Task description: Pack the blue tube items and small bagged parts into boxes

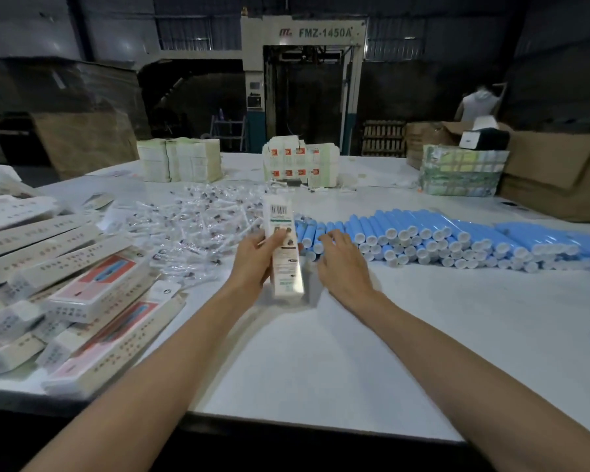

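while the left hand (254, 255) grips a long, narrow box (283, 253) round its middle, thumb across the printed face, the box stands nearly upright with its lower end at the table (321, 352). pale card, glossy, barcode near the top; print blurred. cannot tell what is in it.

right hand (344, 258) just beside the box, palm down, fingers spread and lightly bent, holding nothing. fingertips reach the nearest white end caps; contact or not, cannot tell.

blue tubes (457, 233): smooth cylinders, blue bodies, white round caps facing the person. laid side by side and stacked in a few layers, a long row running from the right hand off to the right edge.

small bagged parts (198, 219): a loose heap of clear crinkled plastic bags, each with a thin white stick and a dark bit inside, spread behind and left of the left hand.

left of that, a slumped pile of filled boxes (82, 291), same long shape, cream sides, red-and-white faces, lying crosswise over one another.

table top white, flat, matte.

far edge: two stacks of flat cream cartons (181, 160), a stack with orange-red squares (300, 161), a film-wrapped green bundle (464, 173). brown corrugated cardboard (559, 172) at far right. grey machine (304, 32) marked fmz-1450a behind; a person (477, 103) in white beside it.
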Tool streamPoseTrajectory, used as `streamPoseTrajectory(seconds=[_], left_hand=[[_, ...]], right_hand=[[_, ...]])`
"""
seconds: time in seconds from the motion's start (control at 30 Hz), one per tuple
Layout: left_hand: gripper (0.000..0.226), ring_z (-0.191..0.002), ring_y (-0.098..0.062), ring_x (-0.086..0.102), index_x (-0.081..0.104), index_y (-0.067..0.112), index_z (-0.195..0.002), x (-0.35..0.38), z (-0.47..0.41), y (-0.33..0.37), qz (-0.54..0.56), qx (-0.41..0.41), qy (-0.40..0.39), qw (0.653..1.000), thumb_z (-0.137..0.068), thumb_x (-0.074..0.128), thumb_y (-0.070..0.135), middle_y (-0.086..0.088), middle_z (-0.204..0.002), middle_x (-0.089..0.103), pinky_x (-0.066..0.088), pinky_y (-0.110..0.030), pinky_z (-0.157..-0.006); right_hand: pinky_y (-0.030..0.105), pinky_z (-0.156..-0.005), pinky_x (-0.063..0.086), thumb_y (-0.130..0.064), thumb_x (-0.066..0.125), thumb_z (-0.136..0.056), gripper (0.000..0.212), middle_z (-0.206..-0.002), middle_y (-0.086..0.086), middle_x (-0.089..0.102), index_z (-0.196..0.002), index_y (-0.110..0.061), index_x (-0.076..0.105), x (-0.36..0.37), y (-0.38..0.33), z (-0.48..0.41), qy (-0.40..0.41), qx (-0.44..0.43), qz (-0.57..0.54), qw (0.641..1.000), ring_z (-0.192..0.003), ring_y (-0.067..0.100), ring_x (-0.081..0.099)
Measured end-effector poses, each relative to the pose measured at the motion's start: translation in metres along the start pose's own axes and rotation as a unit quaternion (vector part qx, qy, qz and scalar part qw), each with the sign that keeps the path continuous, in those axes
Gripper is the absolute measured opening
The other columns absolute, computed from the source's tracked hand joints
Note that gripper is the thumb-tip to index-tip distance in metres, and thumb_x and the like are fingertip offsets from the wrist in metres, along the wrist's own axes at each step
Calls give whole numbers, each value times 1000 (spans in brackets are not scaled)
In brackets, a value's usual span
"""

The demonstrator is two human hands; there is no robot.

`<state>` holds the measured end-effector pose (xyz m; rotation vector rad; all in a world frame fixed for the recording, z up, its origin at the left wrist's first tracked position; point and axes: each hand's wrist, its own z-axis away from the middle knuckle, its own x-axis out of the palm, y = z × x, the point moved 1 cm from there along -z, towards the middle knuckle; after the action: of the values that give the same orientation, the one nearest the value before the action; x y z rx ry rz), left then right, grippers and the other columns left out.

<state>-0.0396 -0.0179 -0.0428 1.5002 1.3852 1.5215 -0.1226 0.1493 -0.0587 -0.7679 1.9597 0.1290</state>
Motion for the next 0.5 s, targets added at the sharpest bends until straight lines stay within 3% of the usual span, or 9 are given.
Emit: streamPoseTrajectory(seconds=[0.07,0.17,0.23,0.33,0.5], left_hand=[[29,-104,-37,79,68,1,-128,-8,-2,-7,44,-18,7,999,-105,68,20,-22,-115,79,66,-41,-78],[25,-93,-33,82,71,1,-123,-15,0,-8,75,-44,25,996,-103,70,17,-23,-112,80,66,-39,-68],[22,-91,-34,82,75,0,-117,-18,1,-9,97,-53,18,994,-103,71,17,-25,-112,79,66,-40,-66],[18,-97,-36,81,86,6,-101,-19,1,-11,94,-63,-6,994,-101,74,19,-26,-115,78,66,-41,-70],[36,-108,-40,78,75,4,-126,-15,1,-14,62,-69,-4,996,-96,80,24,-25,-119,78,66,-41,-77]], right_hand=[[39,-112,37,-6,54,-97,56,-158,9,39,-152,-9,43,6,0,-14,-23,-9,40,999,-148,27,33],[36,-114,33,-13,53,-102,50,-157,11,41,-151,-9,43,17,-1,-30,-33,-33,109,993,-149,27,34],[35,-112,34,-20,52,-104,41,-149,9,50,-144,-10,49,25,0,-35,-33,-51,147,987,-143,26,42],[35,-105,39,-8,56,-98,32,-133,9,62,-130,-9,57,27,-2,-31,-23,-66,174,982,-129,28,52],[38,-95,48,0,65,-93,41,-130,13,62,-133,-7,56,12,-16,-10,-34,-92,218,971,-125,31,53]])
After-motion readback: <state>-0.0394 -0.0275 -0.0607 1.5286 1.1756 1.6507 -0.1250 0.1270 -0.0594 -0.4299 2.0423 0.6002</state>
